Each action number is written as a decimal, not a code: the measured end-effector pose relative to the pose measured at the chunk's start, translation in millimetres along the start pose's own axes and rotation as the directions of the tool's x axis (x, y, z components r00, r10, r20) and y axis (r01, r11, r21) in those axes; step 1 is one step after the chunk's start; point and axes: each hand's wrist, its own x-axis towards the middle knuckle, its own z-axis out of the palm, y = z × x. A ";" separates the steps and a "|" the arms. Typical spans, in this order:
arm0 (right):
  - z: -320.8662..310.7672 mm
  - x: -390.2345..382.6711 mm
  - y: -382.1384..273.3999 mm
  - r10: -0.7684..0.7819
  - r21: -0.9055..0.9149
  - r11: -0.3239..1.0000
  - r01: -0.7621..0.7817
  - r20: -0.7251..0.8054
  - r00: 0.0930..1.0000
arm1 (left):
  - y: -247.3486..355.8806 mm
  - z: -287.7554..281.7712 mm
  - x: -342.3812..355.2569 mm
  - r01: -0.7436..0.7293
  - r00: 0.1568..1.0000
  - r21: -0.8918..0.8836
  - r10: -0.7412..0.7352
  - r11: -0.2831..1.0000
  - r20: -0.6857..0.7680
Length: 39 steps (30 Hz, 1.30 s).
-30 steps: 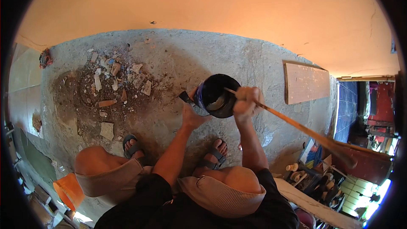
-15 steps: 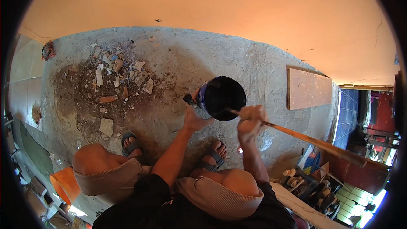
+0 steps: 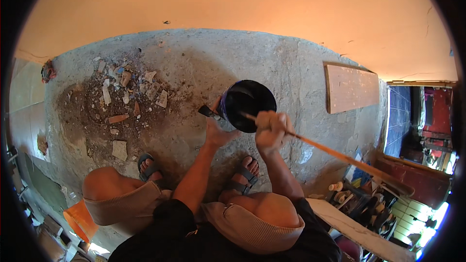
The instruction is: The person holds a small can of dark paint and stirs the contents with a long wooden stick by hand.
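My left hand [image 3: 219, 136] grips the side of a dark, round bucket [image 3: 248, 125], its fingers partly hidden behind the wall and thumb spread along the near side. A small black, flat-ended piece [image 3: 208, 112] sticks out beside those fingers; I cannot make out what it belongs to. The bucket tilts so that its mouth shows, and its inside is too dark to read. My right hand [image 3: 272, 130] is closed round a long wooden stick [image 3: 335, 155]. One end of the stick reaches into the bucket, and the other slants out to the lower right.
Broken tile pieces and rubble [image 3: 128, 90] lie on the concrete floor [image 3: 296, 92] at the left. A wooden board [image 3: 352, 88] rests by the orange wall [image 3: 242, 0]. An orange bucket [image 3: 81, 220] stands lower left; shoes and clutter [image 3: 369, 208] fill the lower right.
My right hand has shifted left and slightly up over the bucket's near rim, bringing the stick along. In the picture, the bucket and my left hand sit slightly further left.
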 end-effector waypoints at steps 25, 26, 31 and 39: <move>-40.4 26.9 -5.7 -0.102 0.064 0.993 0.101 0.007 0.995 | -2.3 21.4 4.3 0.014 0.998 0.137 -0.005 0.990 -0.067; -36.1 22.5 -14.3 -0.104 0.011 0.995 0.104 0.015 0.994 | -2.8 21.5 4.5 0.049 0.997 0.083 -0.044 0.995 -0.060; -14.7 15.3 -4.3 0.041 0.338 0.939 -0.062 0.069 0.997 | -3.0 19.1 4.2 0.015 0.998 0.196 -0.004 0.980 -0.059; -22.8 52.6 6.8 -0.066 0.328 0.942 0.076 -0.041 0.997 | 8.6 21.4 10.1 -0.086 0.994 0.227 0.097 0.970 -0.040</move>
